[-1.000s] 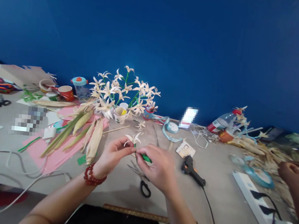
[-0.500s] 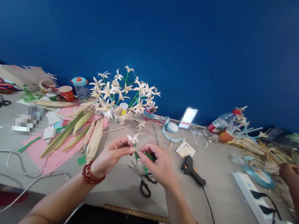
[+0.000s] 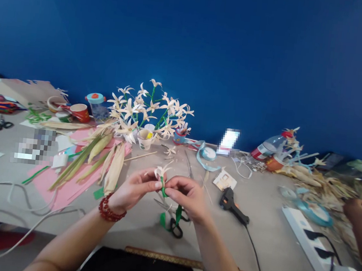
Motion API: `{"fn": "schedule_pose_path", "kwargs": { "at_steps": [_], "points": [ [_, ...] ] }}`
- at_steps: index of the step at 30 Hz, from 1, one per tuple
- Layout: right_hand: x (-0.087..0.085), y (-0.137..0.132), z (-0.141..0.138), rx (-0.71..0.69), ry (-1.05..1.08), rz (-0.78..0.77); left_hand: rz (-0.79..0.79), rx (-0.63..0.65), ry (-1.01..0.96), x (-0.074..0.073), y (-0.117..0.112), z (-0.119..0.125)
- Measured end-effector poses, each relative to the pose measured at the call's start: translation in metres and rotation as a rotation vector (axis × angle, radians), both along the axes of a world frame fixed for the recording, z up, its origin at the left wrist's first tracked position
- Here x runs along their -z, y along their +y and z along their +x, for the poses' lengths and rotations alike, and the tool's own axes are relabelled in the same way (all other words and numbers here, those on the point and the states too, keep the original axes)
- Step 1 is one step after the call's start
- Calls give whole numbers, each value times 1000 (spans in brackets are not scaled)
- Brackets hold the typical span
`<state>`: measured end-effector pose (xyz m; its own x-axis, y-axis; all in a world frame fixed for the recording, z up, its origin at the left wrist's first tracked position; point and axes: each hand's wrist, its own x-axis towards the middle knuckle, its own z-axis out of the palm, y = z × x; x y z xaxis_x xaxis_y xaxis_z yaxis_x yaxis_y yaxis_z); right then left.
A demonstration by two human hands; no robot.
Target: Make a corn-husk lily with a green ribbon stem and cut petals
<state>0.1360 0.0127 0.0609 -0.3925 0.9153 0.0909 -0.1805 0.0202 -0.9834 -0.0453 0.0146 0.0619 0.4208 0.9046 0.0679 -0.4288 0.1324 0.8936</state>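
Observation:
My left hand (image 3: 138, 187), a red bead bracelet at its wrist, pinches a small pale husk flower (image 3: 162, 172) just below its petals. My right hand (image 3: 189, 195) is closed beside it, thumb and forefinger pinching green tape (image 3: 163, 192) at the flower's stem. A loose length of this tape hangs below my right hand, and a green piece is visible lower down near the scissors. Under my hands lie black-handled scissors (image 3: 176, 230), partly covered by the tape. Behind, a cluster of similar husk flowers on green stems stands in a paper cup (image 3: 144, 142).
A black glue gun (image 3: 234, 206) lies to the right with its cord trailing forward. Farther right are a white power strip (image 3: 300, 234), blue ribbon (image 3: 316, 214) and another person's hand (image 3: 358, 212). Corn husks (image 3: 114, 169) lie on pink paper (image 3: 61, 196) at left.
The flower tilts differently between my fingers, petals now more upright. My right hand has shifted slightly, and the green tape hangs lower over the scissors. The other person's hand moved slightly right.

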Motion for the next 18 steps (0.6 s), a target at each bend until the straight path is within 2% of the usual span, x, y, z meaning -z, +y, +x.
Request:
{"fn": "schedule_pose_path", "kwargs": {
  "at_steps": [5,9,11,15,18],
  "points": [
    [-2,-1,-2,-25,61,-69,27,45,-5,-5,0,0],
    [-5,-2,-1,3,-16,6,29,31,4,-5,-1,2],
    [-8,-4,-1,66,-113,112,16,-25,-12,-1,-3,4],
    [-16,-10,-3,271,-345,441,36,-194,-27,9,-7,12],
    [-19,-15,-6,338,-444,590,62,-287,27,13,-9,16]
  ]
}}
